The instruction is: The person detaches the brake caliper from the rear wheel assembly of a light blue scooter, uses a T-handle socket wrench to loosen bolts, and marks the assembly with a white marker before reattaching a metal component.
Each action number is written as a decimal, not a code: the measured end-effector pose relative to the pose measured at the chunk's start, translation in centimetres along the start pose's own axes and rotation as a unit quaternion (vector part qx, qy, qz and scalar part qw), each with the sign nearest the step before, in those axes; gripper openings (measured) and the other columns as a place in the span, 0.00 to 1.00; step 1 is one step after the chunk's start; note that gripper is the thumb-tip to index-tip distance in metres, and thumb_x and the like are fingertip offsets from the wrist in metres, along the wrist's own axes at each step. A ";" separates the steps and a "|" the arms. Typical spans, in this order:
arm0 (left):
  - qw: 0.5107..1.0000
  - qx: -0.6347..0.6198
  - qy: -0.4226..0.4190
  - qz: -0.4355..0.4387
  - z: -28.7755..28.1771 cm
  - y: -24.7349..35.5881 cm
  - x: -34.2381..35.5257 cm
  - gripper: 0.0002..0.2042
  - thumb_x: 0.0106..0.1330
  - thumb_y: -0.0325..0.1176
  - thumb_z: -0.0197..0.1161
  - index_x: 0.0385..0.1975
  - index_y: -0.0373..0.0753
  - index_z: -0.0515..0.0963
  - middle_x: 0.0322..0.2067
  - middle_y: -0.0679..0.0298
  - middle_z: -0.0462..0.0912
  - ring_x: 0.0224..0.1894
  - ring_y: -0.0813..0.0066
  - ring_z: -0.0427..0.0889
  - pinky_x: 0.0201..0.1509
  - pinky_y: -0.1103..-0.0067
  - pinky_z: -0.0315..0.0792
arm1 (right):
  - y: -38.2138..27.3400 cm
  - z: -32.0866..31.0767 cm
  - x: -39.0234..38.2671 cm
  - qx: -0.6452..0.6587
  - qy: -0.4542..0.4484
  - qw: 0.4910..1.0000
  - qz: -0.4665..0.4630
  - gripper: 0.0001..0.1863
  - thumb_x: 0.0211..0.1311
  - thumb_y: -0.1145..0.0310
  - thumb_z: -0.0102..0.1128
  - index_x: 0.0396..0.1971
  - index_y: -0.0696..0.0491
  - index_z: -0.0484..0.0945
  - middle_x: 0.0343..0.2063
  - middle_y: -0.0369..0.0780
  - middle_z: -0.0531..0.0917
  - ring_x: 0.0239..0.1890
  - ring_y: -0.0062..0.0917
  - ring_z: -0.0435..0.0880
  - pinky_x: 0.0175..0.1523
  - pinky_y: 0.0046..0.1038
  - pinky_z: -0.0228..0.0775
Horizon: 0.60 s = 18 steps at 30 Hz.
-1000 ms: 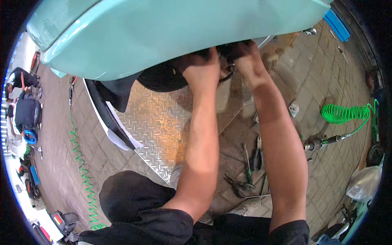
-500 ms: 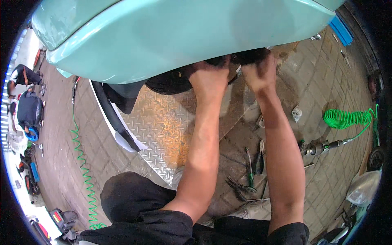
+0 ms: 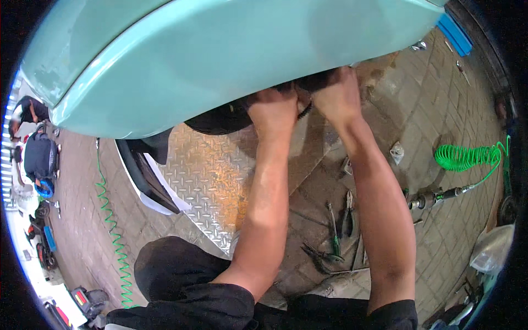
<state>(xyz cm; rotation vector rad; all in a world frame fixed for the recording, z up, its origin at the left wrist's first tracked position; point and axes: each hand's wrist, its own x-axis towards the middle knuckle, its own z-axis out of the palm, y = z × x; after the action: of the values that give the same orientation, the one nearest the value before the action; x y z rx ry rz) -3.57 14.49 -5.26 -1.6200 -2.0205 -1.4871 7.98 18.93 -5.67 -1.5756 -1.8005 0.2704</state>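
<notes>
Where your view bends at the far left: a person (image 3: 32, 110) leans over, with a blue ring (image 3: 44, 189) lower down.
Left hose (image 3: 116, 240): green, loosely coiled, running down the paved floor (image 3: 77, 214).
Strip (image 3: 149, 185): black with white edges, slanting below the left part of the panel.
Knee (image 3: 165, 267): yours, in dark cloth, just beside the plate.
Plate (image 3: 192, 179): diamond-tread metal, stained orange, left of your left forearm.
Tyre (image 3: 217, 121): black, partly covered by the panel, just left of your left hand.
Panel (image 3: 247, 60): mint green and glossy, it spans the top of your view, above both hands.
Left hand (image 3: 275, 113): at the panel's lower edge, its fingers lost in shadow; you cannot tell what they grip.
Toothed ring (image 3: 306, 111): dark, a short arc showing between your hands.
Right hand (image 3: 338, 100): reaching under the same edge, fingertips hidden; whether they pinch anything, you cannot tell.
Tools: second pliers (image 3: 316, 252), a green-handled screwdriver (image 3: 335, 243) and black-handled pliers (image 3: 347, 219) lie on the floor between your forearms.
Bag (image 3: 396, 153): small and clear, right of your right forearm.
Air tool (image 3: 433, 199): on the floor, joined to the right hose.
Tray (image 3: 455, 34): blue, upper right.
Right hose (image 3: 467, 158): bright green, tightly coiled.
Wrapped part (image 3: 493, 249): in clear plastic, near the right rim.
</notes>
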 end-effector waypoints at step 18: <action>0.873 -0.391 0.053 -0.287 -1.3 1.0 -1.3 0.26 0.64 0.43 0.62 0.52 0.26 0.69 0.54 0.58 0.72 0.52 0.69 0.69 0.60 0.75 0.60 | 0.9 1.5 -0.3 -0.039 0.007 0.999 -0.022 0.21 0.50 0.69 0.55 0.46 0.59 0.72 0.41 0.54 0.78 0.45 0.51 0.77 0.52 0.43 0.70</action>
<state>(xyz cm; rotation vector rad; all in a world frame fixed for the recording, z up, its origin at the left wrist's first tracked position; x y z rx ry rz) -2.78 12.53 -4.85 -1.0652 -2.0551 -2.8192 7.73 19.32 -7.33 -1.5849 -1.8513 0.1704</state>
